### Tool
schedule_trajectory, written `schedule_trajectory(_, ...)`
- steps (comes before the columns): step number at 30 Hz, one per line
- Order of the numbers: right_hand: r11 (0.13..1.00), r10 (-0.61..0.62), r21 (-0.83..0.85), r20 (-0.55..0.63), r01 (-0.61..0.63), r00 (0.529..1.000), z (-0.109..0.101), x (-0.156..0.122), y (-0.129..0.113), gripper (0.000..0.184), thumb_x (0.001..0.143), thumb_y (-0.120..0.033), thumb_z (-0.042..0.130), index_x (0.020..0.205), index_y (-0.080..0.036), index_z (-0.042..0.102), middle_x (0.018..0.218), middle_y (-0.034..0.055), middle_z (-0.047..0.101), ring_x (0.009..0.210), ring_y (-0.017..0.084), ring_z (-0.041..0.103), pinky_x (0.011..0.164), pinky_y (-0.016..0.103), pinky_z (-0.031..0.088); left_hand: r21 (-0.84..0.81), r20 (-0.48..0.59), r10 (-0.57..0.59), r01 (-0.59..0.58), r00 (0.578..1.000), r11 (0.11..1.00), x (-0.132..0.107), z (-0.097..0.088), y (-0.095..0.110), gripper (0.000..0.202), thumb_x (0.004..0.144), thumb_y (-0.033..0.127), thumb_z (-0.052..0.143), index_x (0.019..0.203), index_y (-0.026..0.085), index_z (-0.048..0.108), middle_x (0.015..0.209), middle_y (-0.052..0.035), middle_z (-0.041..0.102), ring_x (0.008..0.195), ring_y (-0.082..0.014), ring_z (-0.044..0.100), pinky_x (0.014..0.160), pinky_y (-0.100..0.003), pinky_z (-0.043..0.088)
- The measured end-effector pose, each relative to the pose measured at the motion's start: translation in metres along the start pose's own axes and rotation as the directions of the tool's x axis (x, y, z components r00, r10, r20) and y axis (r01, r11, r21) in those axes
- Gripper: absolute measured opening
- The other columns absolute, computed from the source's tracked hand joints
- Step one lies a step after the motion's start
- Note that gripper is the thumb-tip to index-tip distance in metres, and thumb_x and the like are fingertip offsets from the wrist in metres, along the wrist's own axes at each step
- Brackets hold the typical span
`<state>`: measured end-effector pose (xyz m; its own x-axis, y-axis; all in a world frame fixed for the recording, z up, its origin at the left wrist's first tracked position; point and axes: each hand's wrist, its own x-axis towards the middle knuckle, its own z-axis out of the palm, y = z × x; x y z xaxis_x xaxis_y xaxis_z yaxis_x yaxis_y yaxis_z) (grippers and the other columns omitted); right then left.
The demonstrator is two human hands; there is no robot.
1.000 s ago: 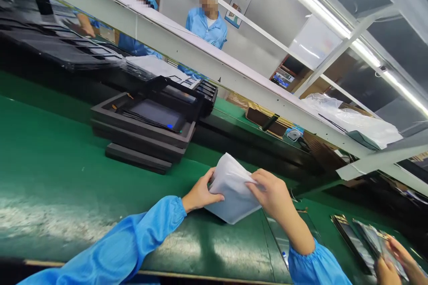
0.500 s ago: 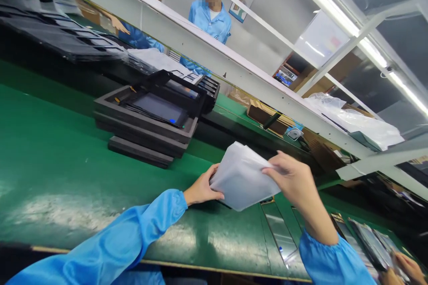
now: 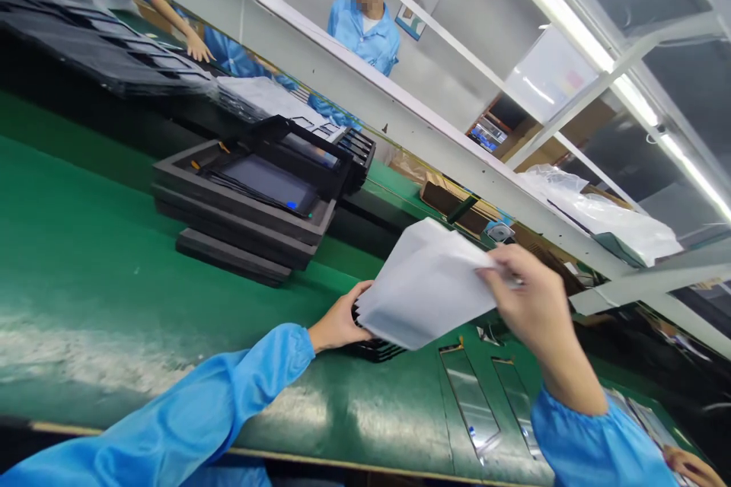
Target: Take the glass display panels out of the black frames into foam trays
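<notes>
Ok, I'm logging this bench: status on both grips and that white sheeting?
Left grip at left edge of white sheeting; right grip pinching its right end. Sheeting held tilted, partly hiding black-edged stack beneath.

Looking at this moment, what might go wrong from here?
The right hand pinches the white sheet by one edge, so it might crease or slip there.

The right sleeve appears close to a clear panel on the green table and could perhaps brush it.

Dark pieces beneath the sheet, near the left hand, could shift if dragged.
</notes>
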<state>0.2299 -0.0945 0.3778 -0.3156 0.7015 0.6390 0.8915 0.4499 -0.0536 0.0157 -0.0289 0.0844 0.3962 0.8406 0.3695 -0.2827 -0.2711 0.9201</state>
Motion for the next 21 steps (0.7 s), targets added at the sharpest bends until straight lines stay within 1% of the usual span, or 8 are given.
schedule_trajectory(3, 0.998, 0.056, -0.019, -0.163, -0.06, 0.985, -0.021, 0.006, 0.001, 0.004, 0.091, -0.029, 0.071, 0.091, -0.025, 0.074, 0.088, 0.0034, 0.073, 0.081, 0.024, 0.071, 0.073, 0.037, 0.057, 0.006, -0.033, 0.002, -0.002, 0.999, 1.0, 0.002, 0.003, -0.003, 0.094, 0.063, 0.031, 0.093, 0.147, 0.019, 0.053, 0.135, -0.0132, 0.071, 0.127, -0.0363, 0.066, 0.114, -0.051, 0.048)
schedule_trajectory(7, 0.981, 0.19, 0.073, -0.497, -0.177, 0.847, -0.063, 0.009, 0.005, 0.044, 0.093, -0.038, 0.076, 0.136, -0.03, 0.071, 0.11, 0.0073, 0.073, 0.092, 0.032, 0.071, 0.081, 0.046, 0.055, 0.028, -0.091, -0.007, 0.009, 0.996, 1.0, 0.006, 0.005, -0.006, 0.079, 0.068, 0.026, 0.088, 0.141, 0.02, 0.058, 0.133, -0.0117, 0.073, 0.127, -0.035, 0.067, 0.115, -0.05, 0.048)
schedule_trajectory(10, 0.972, 0.189, -0.037, -0.461, -0.232, 0.867, -0.08, 0.003, 0.017, 0.02, 0.101, -0.04, 0.067, 0.112, -0.028, 0.078, 0.103, 0.0097, 0.072, 0.096, 0.036, 0.071, 0.079, 0.047, 0.051, 0.047, -0.133, -0.011, 0.018, 0.991, 0.999, 0.009, 0.007, -0.006, 0.064, 0.072, 0.024, 0.083, 0.133, 0.02, 0.062, 0.126, -0.0102, 0.077, 0.119, -0.0337, 0.071, 0.11, -0.049, 0.053)
schedule_trajectory(14, 0.899, -0.127, -0.406, -0.597, -0.162, 0.792, -0.057, -0.005, 0.032, 0.009, 0.095, -0.026, 0.069, 0.09, -0.019, 0.073, 0.089, 0.0132, 0.075, 0.085, 0.033, 0.072, 0.073, 0.042, 0.052, 0.071, -0.168, 0.003, 0.009, 0.986, 0.997, 0.011, 0.008, -0.004, 0.041, 0.08, 0.027, 0.074, 0.12, 0.019, 0.068, 0.113, -0.0075, 0.078, 0.11, -0.0313, 0.073, 0.103, -0.045, 0.056)
schedule_trajectory(15, 0.877, -0.187, -0.463, -0.574, -0.128, 0.797, -0.045, -0.007, 0.033, 0.008, 0.095, -0.021, 0.067, 0.096, -0.018, 0.074, 0.093, 0.0143, 0.077, 0.086, 0.031, 0.074, 0.073, 0.039, 0.052, 0.077, -0.166, 0.007, 0.005, 0.986, 0.997, 0.01, 0.008, -0.004, 0.036, 0.081, 0.027, 0.072, 0.115, 0.018, 0.069, 0.107, -0.0064, 0.078, 0.106, -0.0303, 0.073, 0.1, -0.043, 0.057)
schedule_trajectory(17, 0.871, -0.184, -0.49, -0.376, -0.026, 0.908, -0.015, -0.009, 0.029, 0.022, 0.097, -0.013, 0.058, 0.11, -0.018, 0.074, 0.1, 0.0128, 0.079, 0.084, 0.025, 0.074, 0.069, 0.032, 0.051, 0.09, -0.154, 0.016, -0.002, 0.988, 0.996, 0.009, 0.006, -0.003, 0.029, 0.082, 0.027, 0.071, 0.109, 0.018, 0.071, 0.097, -0.0044, 0.076, 0.098, -0.0286, 0.073, 0.093, -0.04, 0.058)
schedule_trajectory(19, 0.886, -0.113, -0.446, 0.049, 0.123, 0.992, 0.017, -0.012, 0.019, 0.033, 0.098, -0.008, 0.051, 0.115, -0.023, 0.075, 0.1, 0.0101, 0.079, 0.076, 0.02, 0.072, 0.06, 0.028, 0.046, 0.103, -0.146, 0.024, -0.009, 0.989, 0.995, 0.007, 0.003, -0.002, 0.027, 0.08, 0.025, 0.07, 0.106, 0.018, 0.071, 0.093, -0.0036, 0.075, 0.095, -0.0279, 0.072, 0.091, -0.039, 0.058)
schedule_trajectory(21, 0.904, -0.081, -0.364, 0.366, 0.223, 0.927, 0.046, -0.016, 0.007, 0.033, 0.095, -0.006, 0.055, 0.11, -0.025, 0.078, 0.097, 0.0076, 0.079, 0.069, 0.017, 0.07, 0.055, 0.027, 0.041, 0.114, -0.147, 0.033, -0.016, 0.989, 0.993, 0.005, 0.001, -0.001, 0.029, 0.079, 0.023, 0.069, 0.108, 0.018, 0.071, 0.095, -0.0039, 0.075, 0.097, -0.0279, 0.071, 0.092, -0.039, 0.057)
